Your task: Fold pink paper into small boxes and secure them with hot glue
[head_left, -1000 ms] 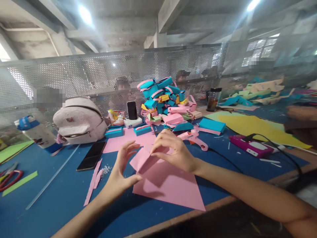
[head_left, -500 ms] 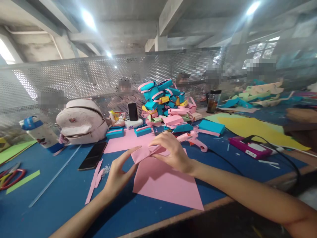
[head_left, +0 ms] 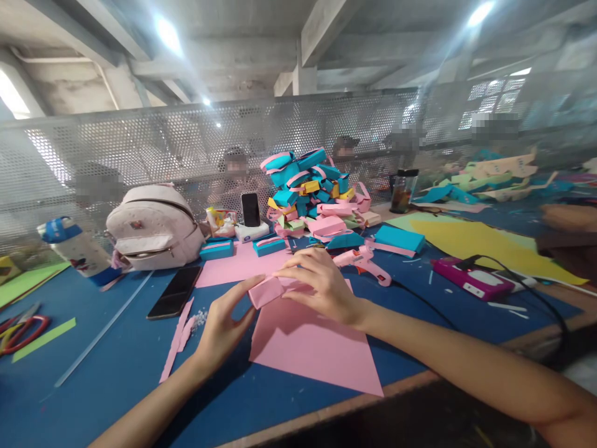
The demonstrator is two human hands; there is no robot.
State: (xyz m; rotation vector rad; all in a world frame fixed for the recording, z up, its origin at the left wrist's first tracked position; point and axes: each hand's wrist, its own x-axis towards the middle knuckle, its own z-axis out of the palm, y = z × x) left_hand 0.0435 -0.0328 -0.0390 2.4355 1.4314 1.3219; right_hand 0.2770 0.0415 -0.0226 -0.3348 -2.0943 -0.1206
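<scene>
Pink sheet (head_left: pixel 317 348), thin foam or card by the look, lies flat at lower centre of the head view on the blue counter (head_left: pixel 116 367), its far edge rolled into a small fold (head_left: pixel 267 291). Left hand (head_left: pixel 224 326) pinches that fold's near end between thumb and fingertips, closed on it. Right hand (head_left: pixel 321 286) lies arched over the fold's other end, fingers pressing down, gripping it too.

Judged light, limp and easily creased; smooth enough to slide on the counter. Best held at the folded edge with both hands, as here; the loose corner toward the lower right would flop if lifted alone.

Around it: pink glue gun (head_left: pixel 366 262) just beyond the right hand, cord trailing right. Black phone (head_left: pixel 175 292) and pink offcut strips (head_left: pixel 180 339) to the left. Heap of teal and pink boxes (head_left: pixel 312 193) behind, pale backpack (head_left: pixel 153 227) at left, scissors (head_left: pixel 21 326) at far left edge. Nothing lies between hands and sheet.
</scene>
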